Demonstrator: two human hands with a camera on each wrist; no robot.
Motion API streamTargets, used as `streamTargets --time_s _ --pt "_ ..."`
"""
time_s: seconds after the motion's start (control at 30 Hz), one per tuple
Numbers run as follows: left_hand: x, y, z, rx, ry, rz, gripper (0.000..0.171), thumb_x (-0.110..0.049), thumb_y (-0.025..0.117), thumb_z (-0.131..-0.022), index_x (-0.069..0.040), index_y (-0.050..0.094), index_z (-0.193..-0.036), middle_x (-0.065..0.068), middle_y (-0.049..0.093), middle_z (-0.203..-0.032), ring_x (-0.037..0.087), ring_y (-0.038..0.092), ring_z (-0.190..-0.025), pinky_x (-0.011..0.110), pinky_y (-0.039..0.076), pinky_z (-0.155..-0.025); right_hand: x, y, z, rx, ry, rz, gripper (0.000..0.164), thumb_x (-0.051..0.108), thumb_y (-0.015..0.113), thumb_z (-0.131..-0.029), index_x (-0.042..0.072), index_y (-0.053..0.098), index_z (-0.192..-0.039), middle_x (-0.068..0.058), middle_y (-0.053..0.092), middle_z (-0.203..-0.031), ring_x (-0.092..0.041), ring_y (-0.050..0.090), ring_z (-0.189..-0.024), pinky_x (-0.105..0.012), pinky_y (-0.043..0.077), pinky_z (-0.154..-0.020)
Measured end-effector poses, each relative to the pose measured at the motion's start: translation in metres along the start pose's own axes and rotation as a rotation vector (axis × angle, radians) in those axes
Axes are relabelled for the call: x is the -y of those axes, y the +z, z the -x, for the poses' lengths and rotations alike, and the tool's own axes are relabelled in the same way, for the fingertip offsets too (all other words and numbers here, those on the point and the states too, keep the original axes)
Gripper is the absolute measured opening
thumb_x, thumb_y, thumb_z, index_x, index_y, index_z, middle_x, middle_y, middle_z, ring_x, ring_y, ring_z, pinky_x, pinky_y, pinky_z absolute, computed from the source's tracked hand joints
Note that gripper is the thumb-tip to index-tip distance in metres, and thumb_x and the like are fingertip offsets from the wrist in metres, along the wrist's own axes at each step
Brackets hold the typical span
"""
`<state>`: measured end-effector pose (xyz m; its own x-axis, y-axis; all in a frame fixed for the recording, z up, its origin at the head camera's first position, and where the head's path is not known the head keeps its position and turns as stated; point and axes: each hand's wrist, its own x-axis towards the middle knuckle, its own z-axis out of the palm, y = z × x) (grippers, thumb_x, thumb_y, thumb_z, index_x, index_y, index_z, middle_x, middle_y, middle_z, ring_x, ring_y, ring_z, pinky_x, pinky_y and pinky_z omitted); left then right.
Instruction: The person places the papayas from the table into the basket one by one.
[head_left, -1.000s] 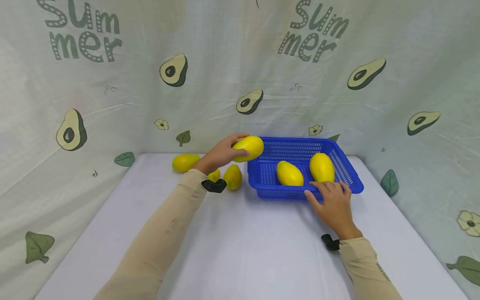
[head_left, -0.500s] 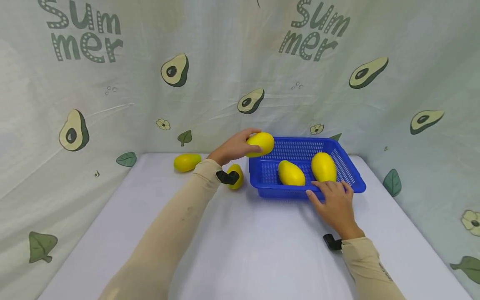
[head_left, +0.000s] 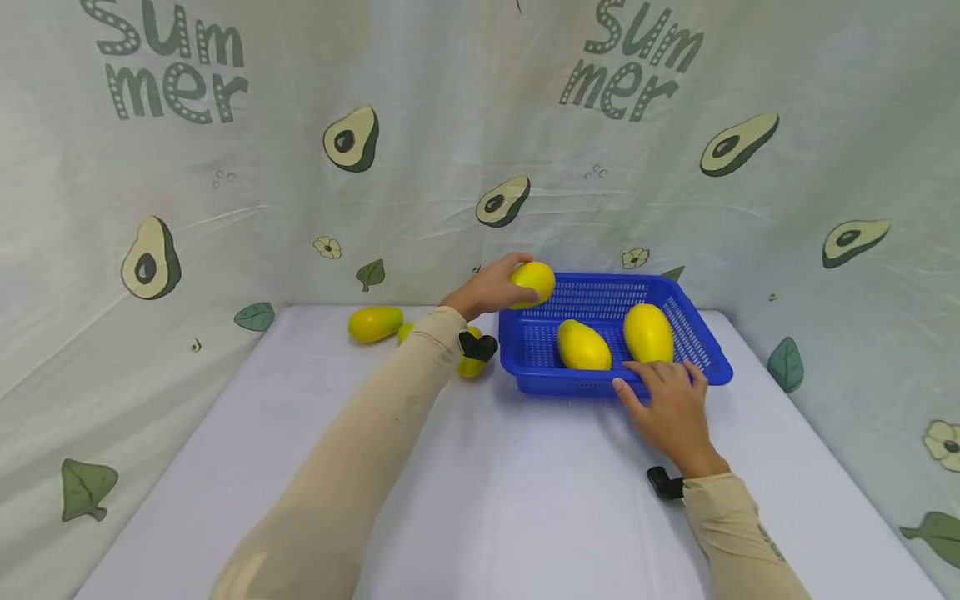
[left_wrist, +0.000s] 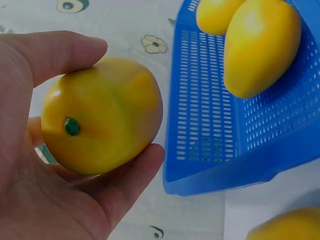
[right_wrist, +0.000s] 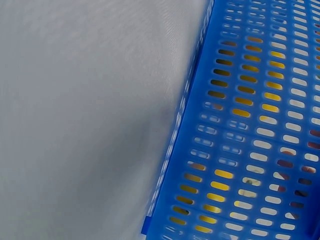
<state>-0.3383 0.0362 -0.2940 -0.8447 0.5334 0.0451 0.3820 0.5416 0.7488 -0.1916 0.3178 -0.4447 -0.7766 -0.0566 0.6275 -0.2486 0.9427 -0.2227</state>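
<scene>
From where I stand, the person's left hand (head_left: 491,290) has a yellow mango (left_wrist: 105,117) pinched, thumb on one side and fingers on the other, the little green stem nub showing on its end. That mango is up off the table, by the far left corner of the blue basket (head_left: 566,378); I can't tell whether it is over the rim or just beside it, though the wrist view shows a gap between the two.

The right hand (head_left: 670,408) rests on the basket's near rim, fingers spread and loosely bent over the edge, thumb set apart from them. Inside, two more mangoes lie apart: one near the middle (head_left: 583,346), the other further right (head_left: 648,333), just beyond the right fingertips.

On the white table (head_left: 480,492), left of the basket, I count three others (one is only a sliver behind the left sleeve (head_left: 360,442)): the plainest one (head_left: 375,324) lies furthest left, and another (head_left: 471,368) sits partly behind the black wrist device (head_left: 478,346). Behind everything hangs a pale cloth (head_left: 435,75) printed with avocados, leaves and the word "Summer"
</scene>
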Motion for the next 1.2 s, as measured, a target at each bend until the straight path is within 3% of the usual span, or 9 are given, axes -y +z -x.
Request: streamTargets --time_s 0.47,0.63,0.73,0.97,1.2 --pt "-0.008 0.005 -0.018 -0.031 -0.073 0.104 0.072 -0.033 0.070 -0.093 -0.016 0.036 -0.155 0.009 0.048 -0.144 0.027 0.053 -0.114 0.041 0.046 -0.101 0.001 0.000 0.001 0.017 0.003 0.003 0.040 0.035 0.067 -0.094 0.006 0.068 -0.121 -0.019 0.066 -0.111 -0.041 0.052 -0.113 -0.066 0.018 -0.108" --pt "-0.007 0.006 -0.018 -0.061 -0.071 0.118 0.060 -0.038 0.067 -0.096 -0.016 0.047 -0.148 0.012 0.043 -0.152 0.029 0.046 -0.132 0.045 0.042 -0.107 0.002 0.000 0.003 0.005 0.013 0.003 0.039 0.035 0.067 -0.093 0.007 0.068 -0.121 -0.018 0.066 -0.110 -0.041 0.052 -0.113 -0.065 0.018 -0.108" --pt "0.001 0.003 -0.016 -0.093 -0.094 0.119 0.051 -0.037 0.065 -0.097 -0.014 0.054 -0.141 0.013 0.045 -0.150 0.029 0.045 -0.133 0.046 0.042 -0.107 0.004 0.001 0.002 0.010 0.005 -0.002 0.039 0.036 0.067 -0.094 0.007 0.068 -0.121 -0.018 0.066 -0.111 -0.041 0.052 -0.113 -0.066 0.018 -0.108" --pt "0.013 -0.012 -0.007 -0.128 -0.137 0.143 0.051 -0.037 0.060 -0.100 -0.013 0.049 -0.144 0.012 0.048 -0.147 0.030 0.049 -0.129 0.049 0.042 -0.107 0.004 0.000 -0.001 0.007 0.003 0.006 0.039 0.034 0.067 -0.094 0.006 0.068 -0.121 -0.018 0.066 -0.111 -0.041 0.052 -0.114 -0.066 0.018 -0.109" --pt "0.022 -0.042 0.008 -0.163 -0.124 0.154 0.043 -0.036 0.057 -0.102 -0.013 0.053 -0.139 0.008 0.055 -0.139 0.026 0.049 -0.127 0.049 0.039 -0.109 0.001 -0.004 0.000 0.017 0.006 0.010 0.039 0.034 0.067 -0.095 0.007 0.068 -0.121 -0.019 0.065 -0.112 -0.041 0.051 -0.114 -0.066 0.017 -0.109"
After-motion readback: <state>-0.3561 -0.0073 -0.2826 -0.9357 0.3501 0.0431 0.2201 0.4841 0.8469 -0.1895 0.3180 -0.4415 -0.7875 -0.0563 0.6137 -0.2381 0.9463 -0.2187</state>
